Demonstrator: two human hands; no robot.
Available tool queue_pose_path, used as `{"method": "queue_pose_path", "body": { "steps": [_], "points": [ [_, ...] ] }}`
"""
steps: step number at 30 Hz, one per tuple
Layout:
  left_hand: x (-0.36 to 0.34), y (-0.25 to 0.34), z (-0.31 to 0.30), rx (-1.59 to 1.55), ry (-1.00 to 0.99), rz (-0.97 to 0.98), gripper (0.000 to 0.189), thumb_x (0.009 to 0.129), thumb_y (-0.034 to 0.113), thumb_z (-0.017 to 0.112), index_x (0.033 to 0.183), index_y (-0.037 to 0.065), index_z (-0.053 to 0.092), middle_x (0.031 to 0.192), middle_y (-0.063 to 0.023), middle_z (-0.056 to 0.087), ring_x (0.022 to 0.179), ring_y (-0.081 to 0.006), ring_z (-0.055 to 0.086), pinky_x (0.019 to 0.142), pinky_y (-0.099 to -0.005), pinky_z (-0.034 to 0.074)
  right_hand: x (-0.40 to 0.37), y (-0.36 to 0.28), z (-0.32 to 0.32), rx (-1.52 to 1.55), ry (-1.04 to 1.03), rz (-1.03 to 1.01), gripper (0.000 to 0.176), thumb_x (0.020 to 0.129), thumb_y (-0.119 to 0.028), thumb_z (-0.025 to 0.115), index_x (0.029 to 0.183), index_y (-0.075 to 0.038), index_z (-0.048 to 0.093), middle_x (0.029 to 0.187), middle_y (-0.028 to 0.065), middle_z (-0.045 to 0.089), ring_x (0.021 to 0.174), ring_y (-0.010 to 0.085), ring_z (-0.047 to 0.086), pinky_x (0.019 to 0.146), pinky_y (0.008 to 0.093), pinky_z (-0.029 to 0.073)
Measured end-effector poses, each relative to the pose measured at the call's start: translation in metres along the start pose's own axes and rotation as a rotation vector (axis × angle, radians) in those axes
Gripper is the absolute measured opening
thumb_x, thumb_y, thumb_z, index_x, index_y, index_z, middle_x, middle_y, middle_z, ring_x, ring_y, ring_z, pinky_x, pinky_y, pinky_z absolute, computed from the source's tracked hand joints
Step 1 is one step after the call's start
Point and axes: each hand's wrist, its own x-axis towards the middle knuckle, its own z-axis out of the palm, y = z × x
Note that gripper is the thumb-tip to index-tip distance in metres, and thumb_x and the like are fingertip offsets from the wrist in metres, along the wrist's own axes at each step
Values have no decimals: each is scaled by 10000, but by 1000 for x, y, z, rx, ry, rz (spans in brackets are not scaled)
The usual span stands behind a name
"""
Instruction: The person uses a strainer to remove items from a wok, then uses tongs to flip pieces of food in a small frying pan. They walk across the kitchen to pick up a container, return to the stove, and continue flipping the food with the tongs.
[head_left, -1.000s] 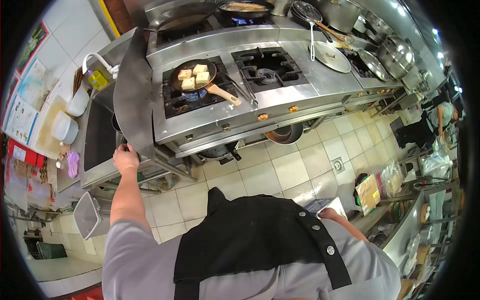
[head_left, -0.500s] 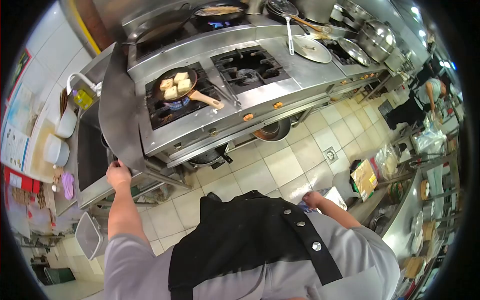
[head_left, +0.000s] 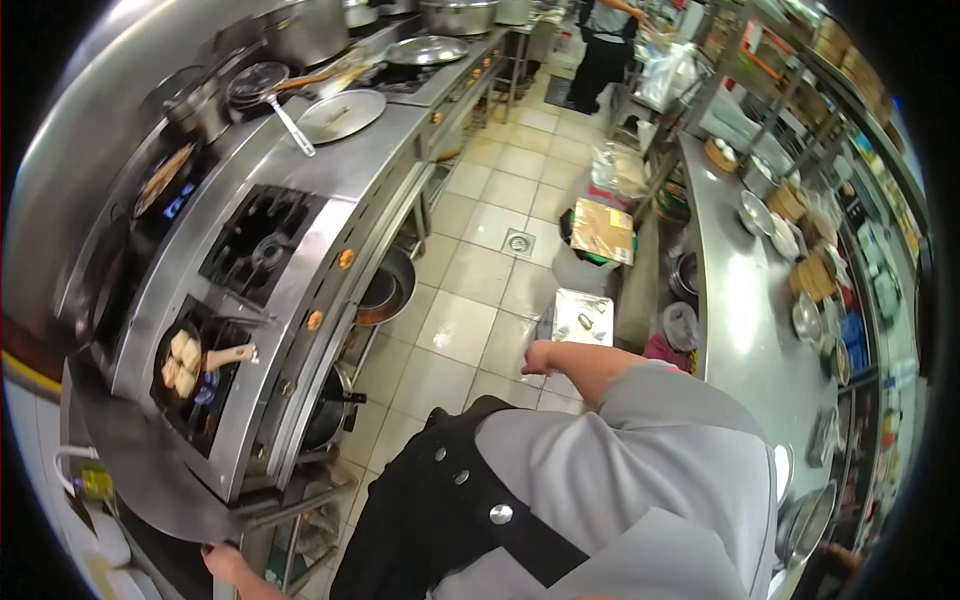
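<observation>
My left hand is at the lower left, below the curved metal splash panel. Its fingers are curled, and whatever they grip is hidden. My right hand is closed and held low, in front of my body on the right. Just beyond it lies a white tray with a few small items on it, a dark blue strip along its left side. Whether the hand grips anything there I cannot make out. On a lit burner to the left, a frying pan with a wooden handle holds several pale, browned blocks.
Another burner stands beside the pan. Farther along the stove are a round lid and a ladle. Pans sit on the shelf below. A steel counter with bowls runs along the right. A person stands at the far end.
My view has swung to the right, so the stove now lies on the left and the right counter shows more. My right arm reaches farther forward; my left hand stays by the splash panel.
</observation>
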Motion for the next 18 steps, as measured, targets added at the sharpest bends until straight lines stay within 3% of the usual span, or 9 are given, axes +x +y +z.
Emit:
{"method": "queue_pose_path", "body": {
  "steps": [3, 6, 7, 9, 18],
  "points": [
    [0, 4, 2, 27, 24, -43, 453, 982, 400, 532, 1235, 60, 691, 1165, -180, 714, 1035, -392, 677, 894, -508, 527, 0, 4, 7, 143, 58, 36, 465, 935, -427, 525, 966, -14, 737, 772, 142, 749, 716, 251, 749, 748, 394, 589],
    [1, 6, 8, -8, 37, -90, 542, 994, 497, 502, 1180, 24, 688, 1134, -217, 706, 995, -430, 671, 851, -507, 518, -6, 5, 12, 171, 29, 40, 467, 932, -414, 535, 993, 7, 728, 806, 158, 750, 715, 249, 751, 736, 388, 591],
    [-6, 13, 1, -33, 28, -83, 508, 976, 486, 527, 1156, 48, 710, 1135, -201, 716, 1019, -396, 682, 871, -487, 529, -7, 5, 16, 183, 40, 54, 455, 933, -404, 542, 1008, 5, 726, 819, 167, 747, 712, 245, 750, 718, 392, 594],
    [-23, 23, -24, -85, 11, -73, 442, 939, 464, 576, 1107, 96, 753, 1138, -168, 735, 1068, -329, 705, 911, -446, 550, -8, 8, 23, 210, 5, 43, 453, 938, -406, 543, 1011, 3, 722, 807, 163, 741, 708, 249, 748, 702, 403, 596],
    [-38, 37, -40, -87, 21, -77, 480, 940, 480, 566, 1096, 65, 749, 1120, -170, 738, 1053, -356, 704, 899, -460, 553, -12, 21, 33, 250, 15, 75, 426, 948, -385, 553, 964, 13, 706, 833, 155, 729, 692, 261, 742, 620, 392, 595]
  ]
}}
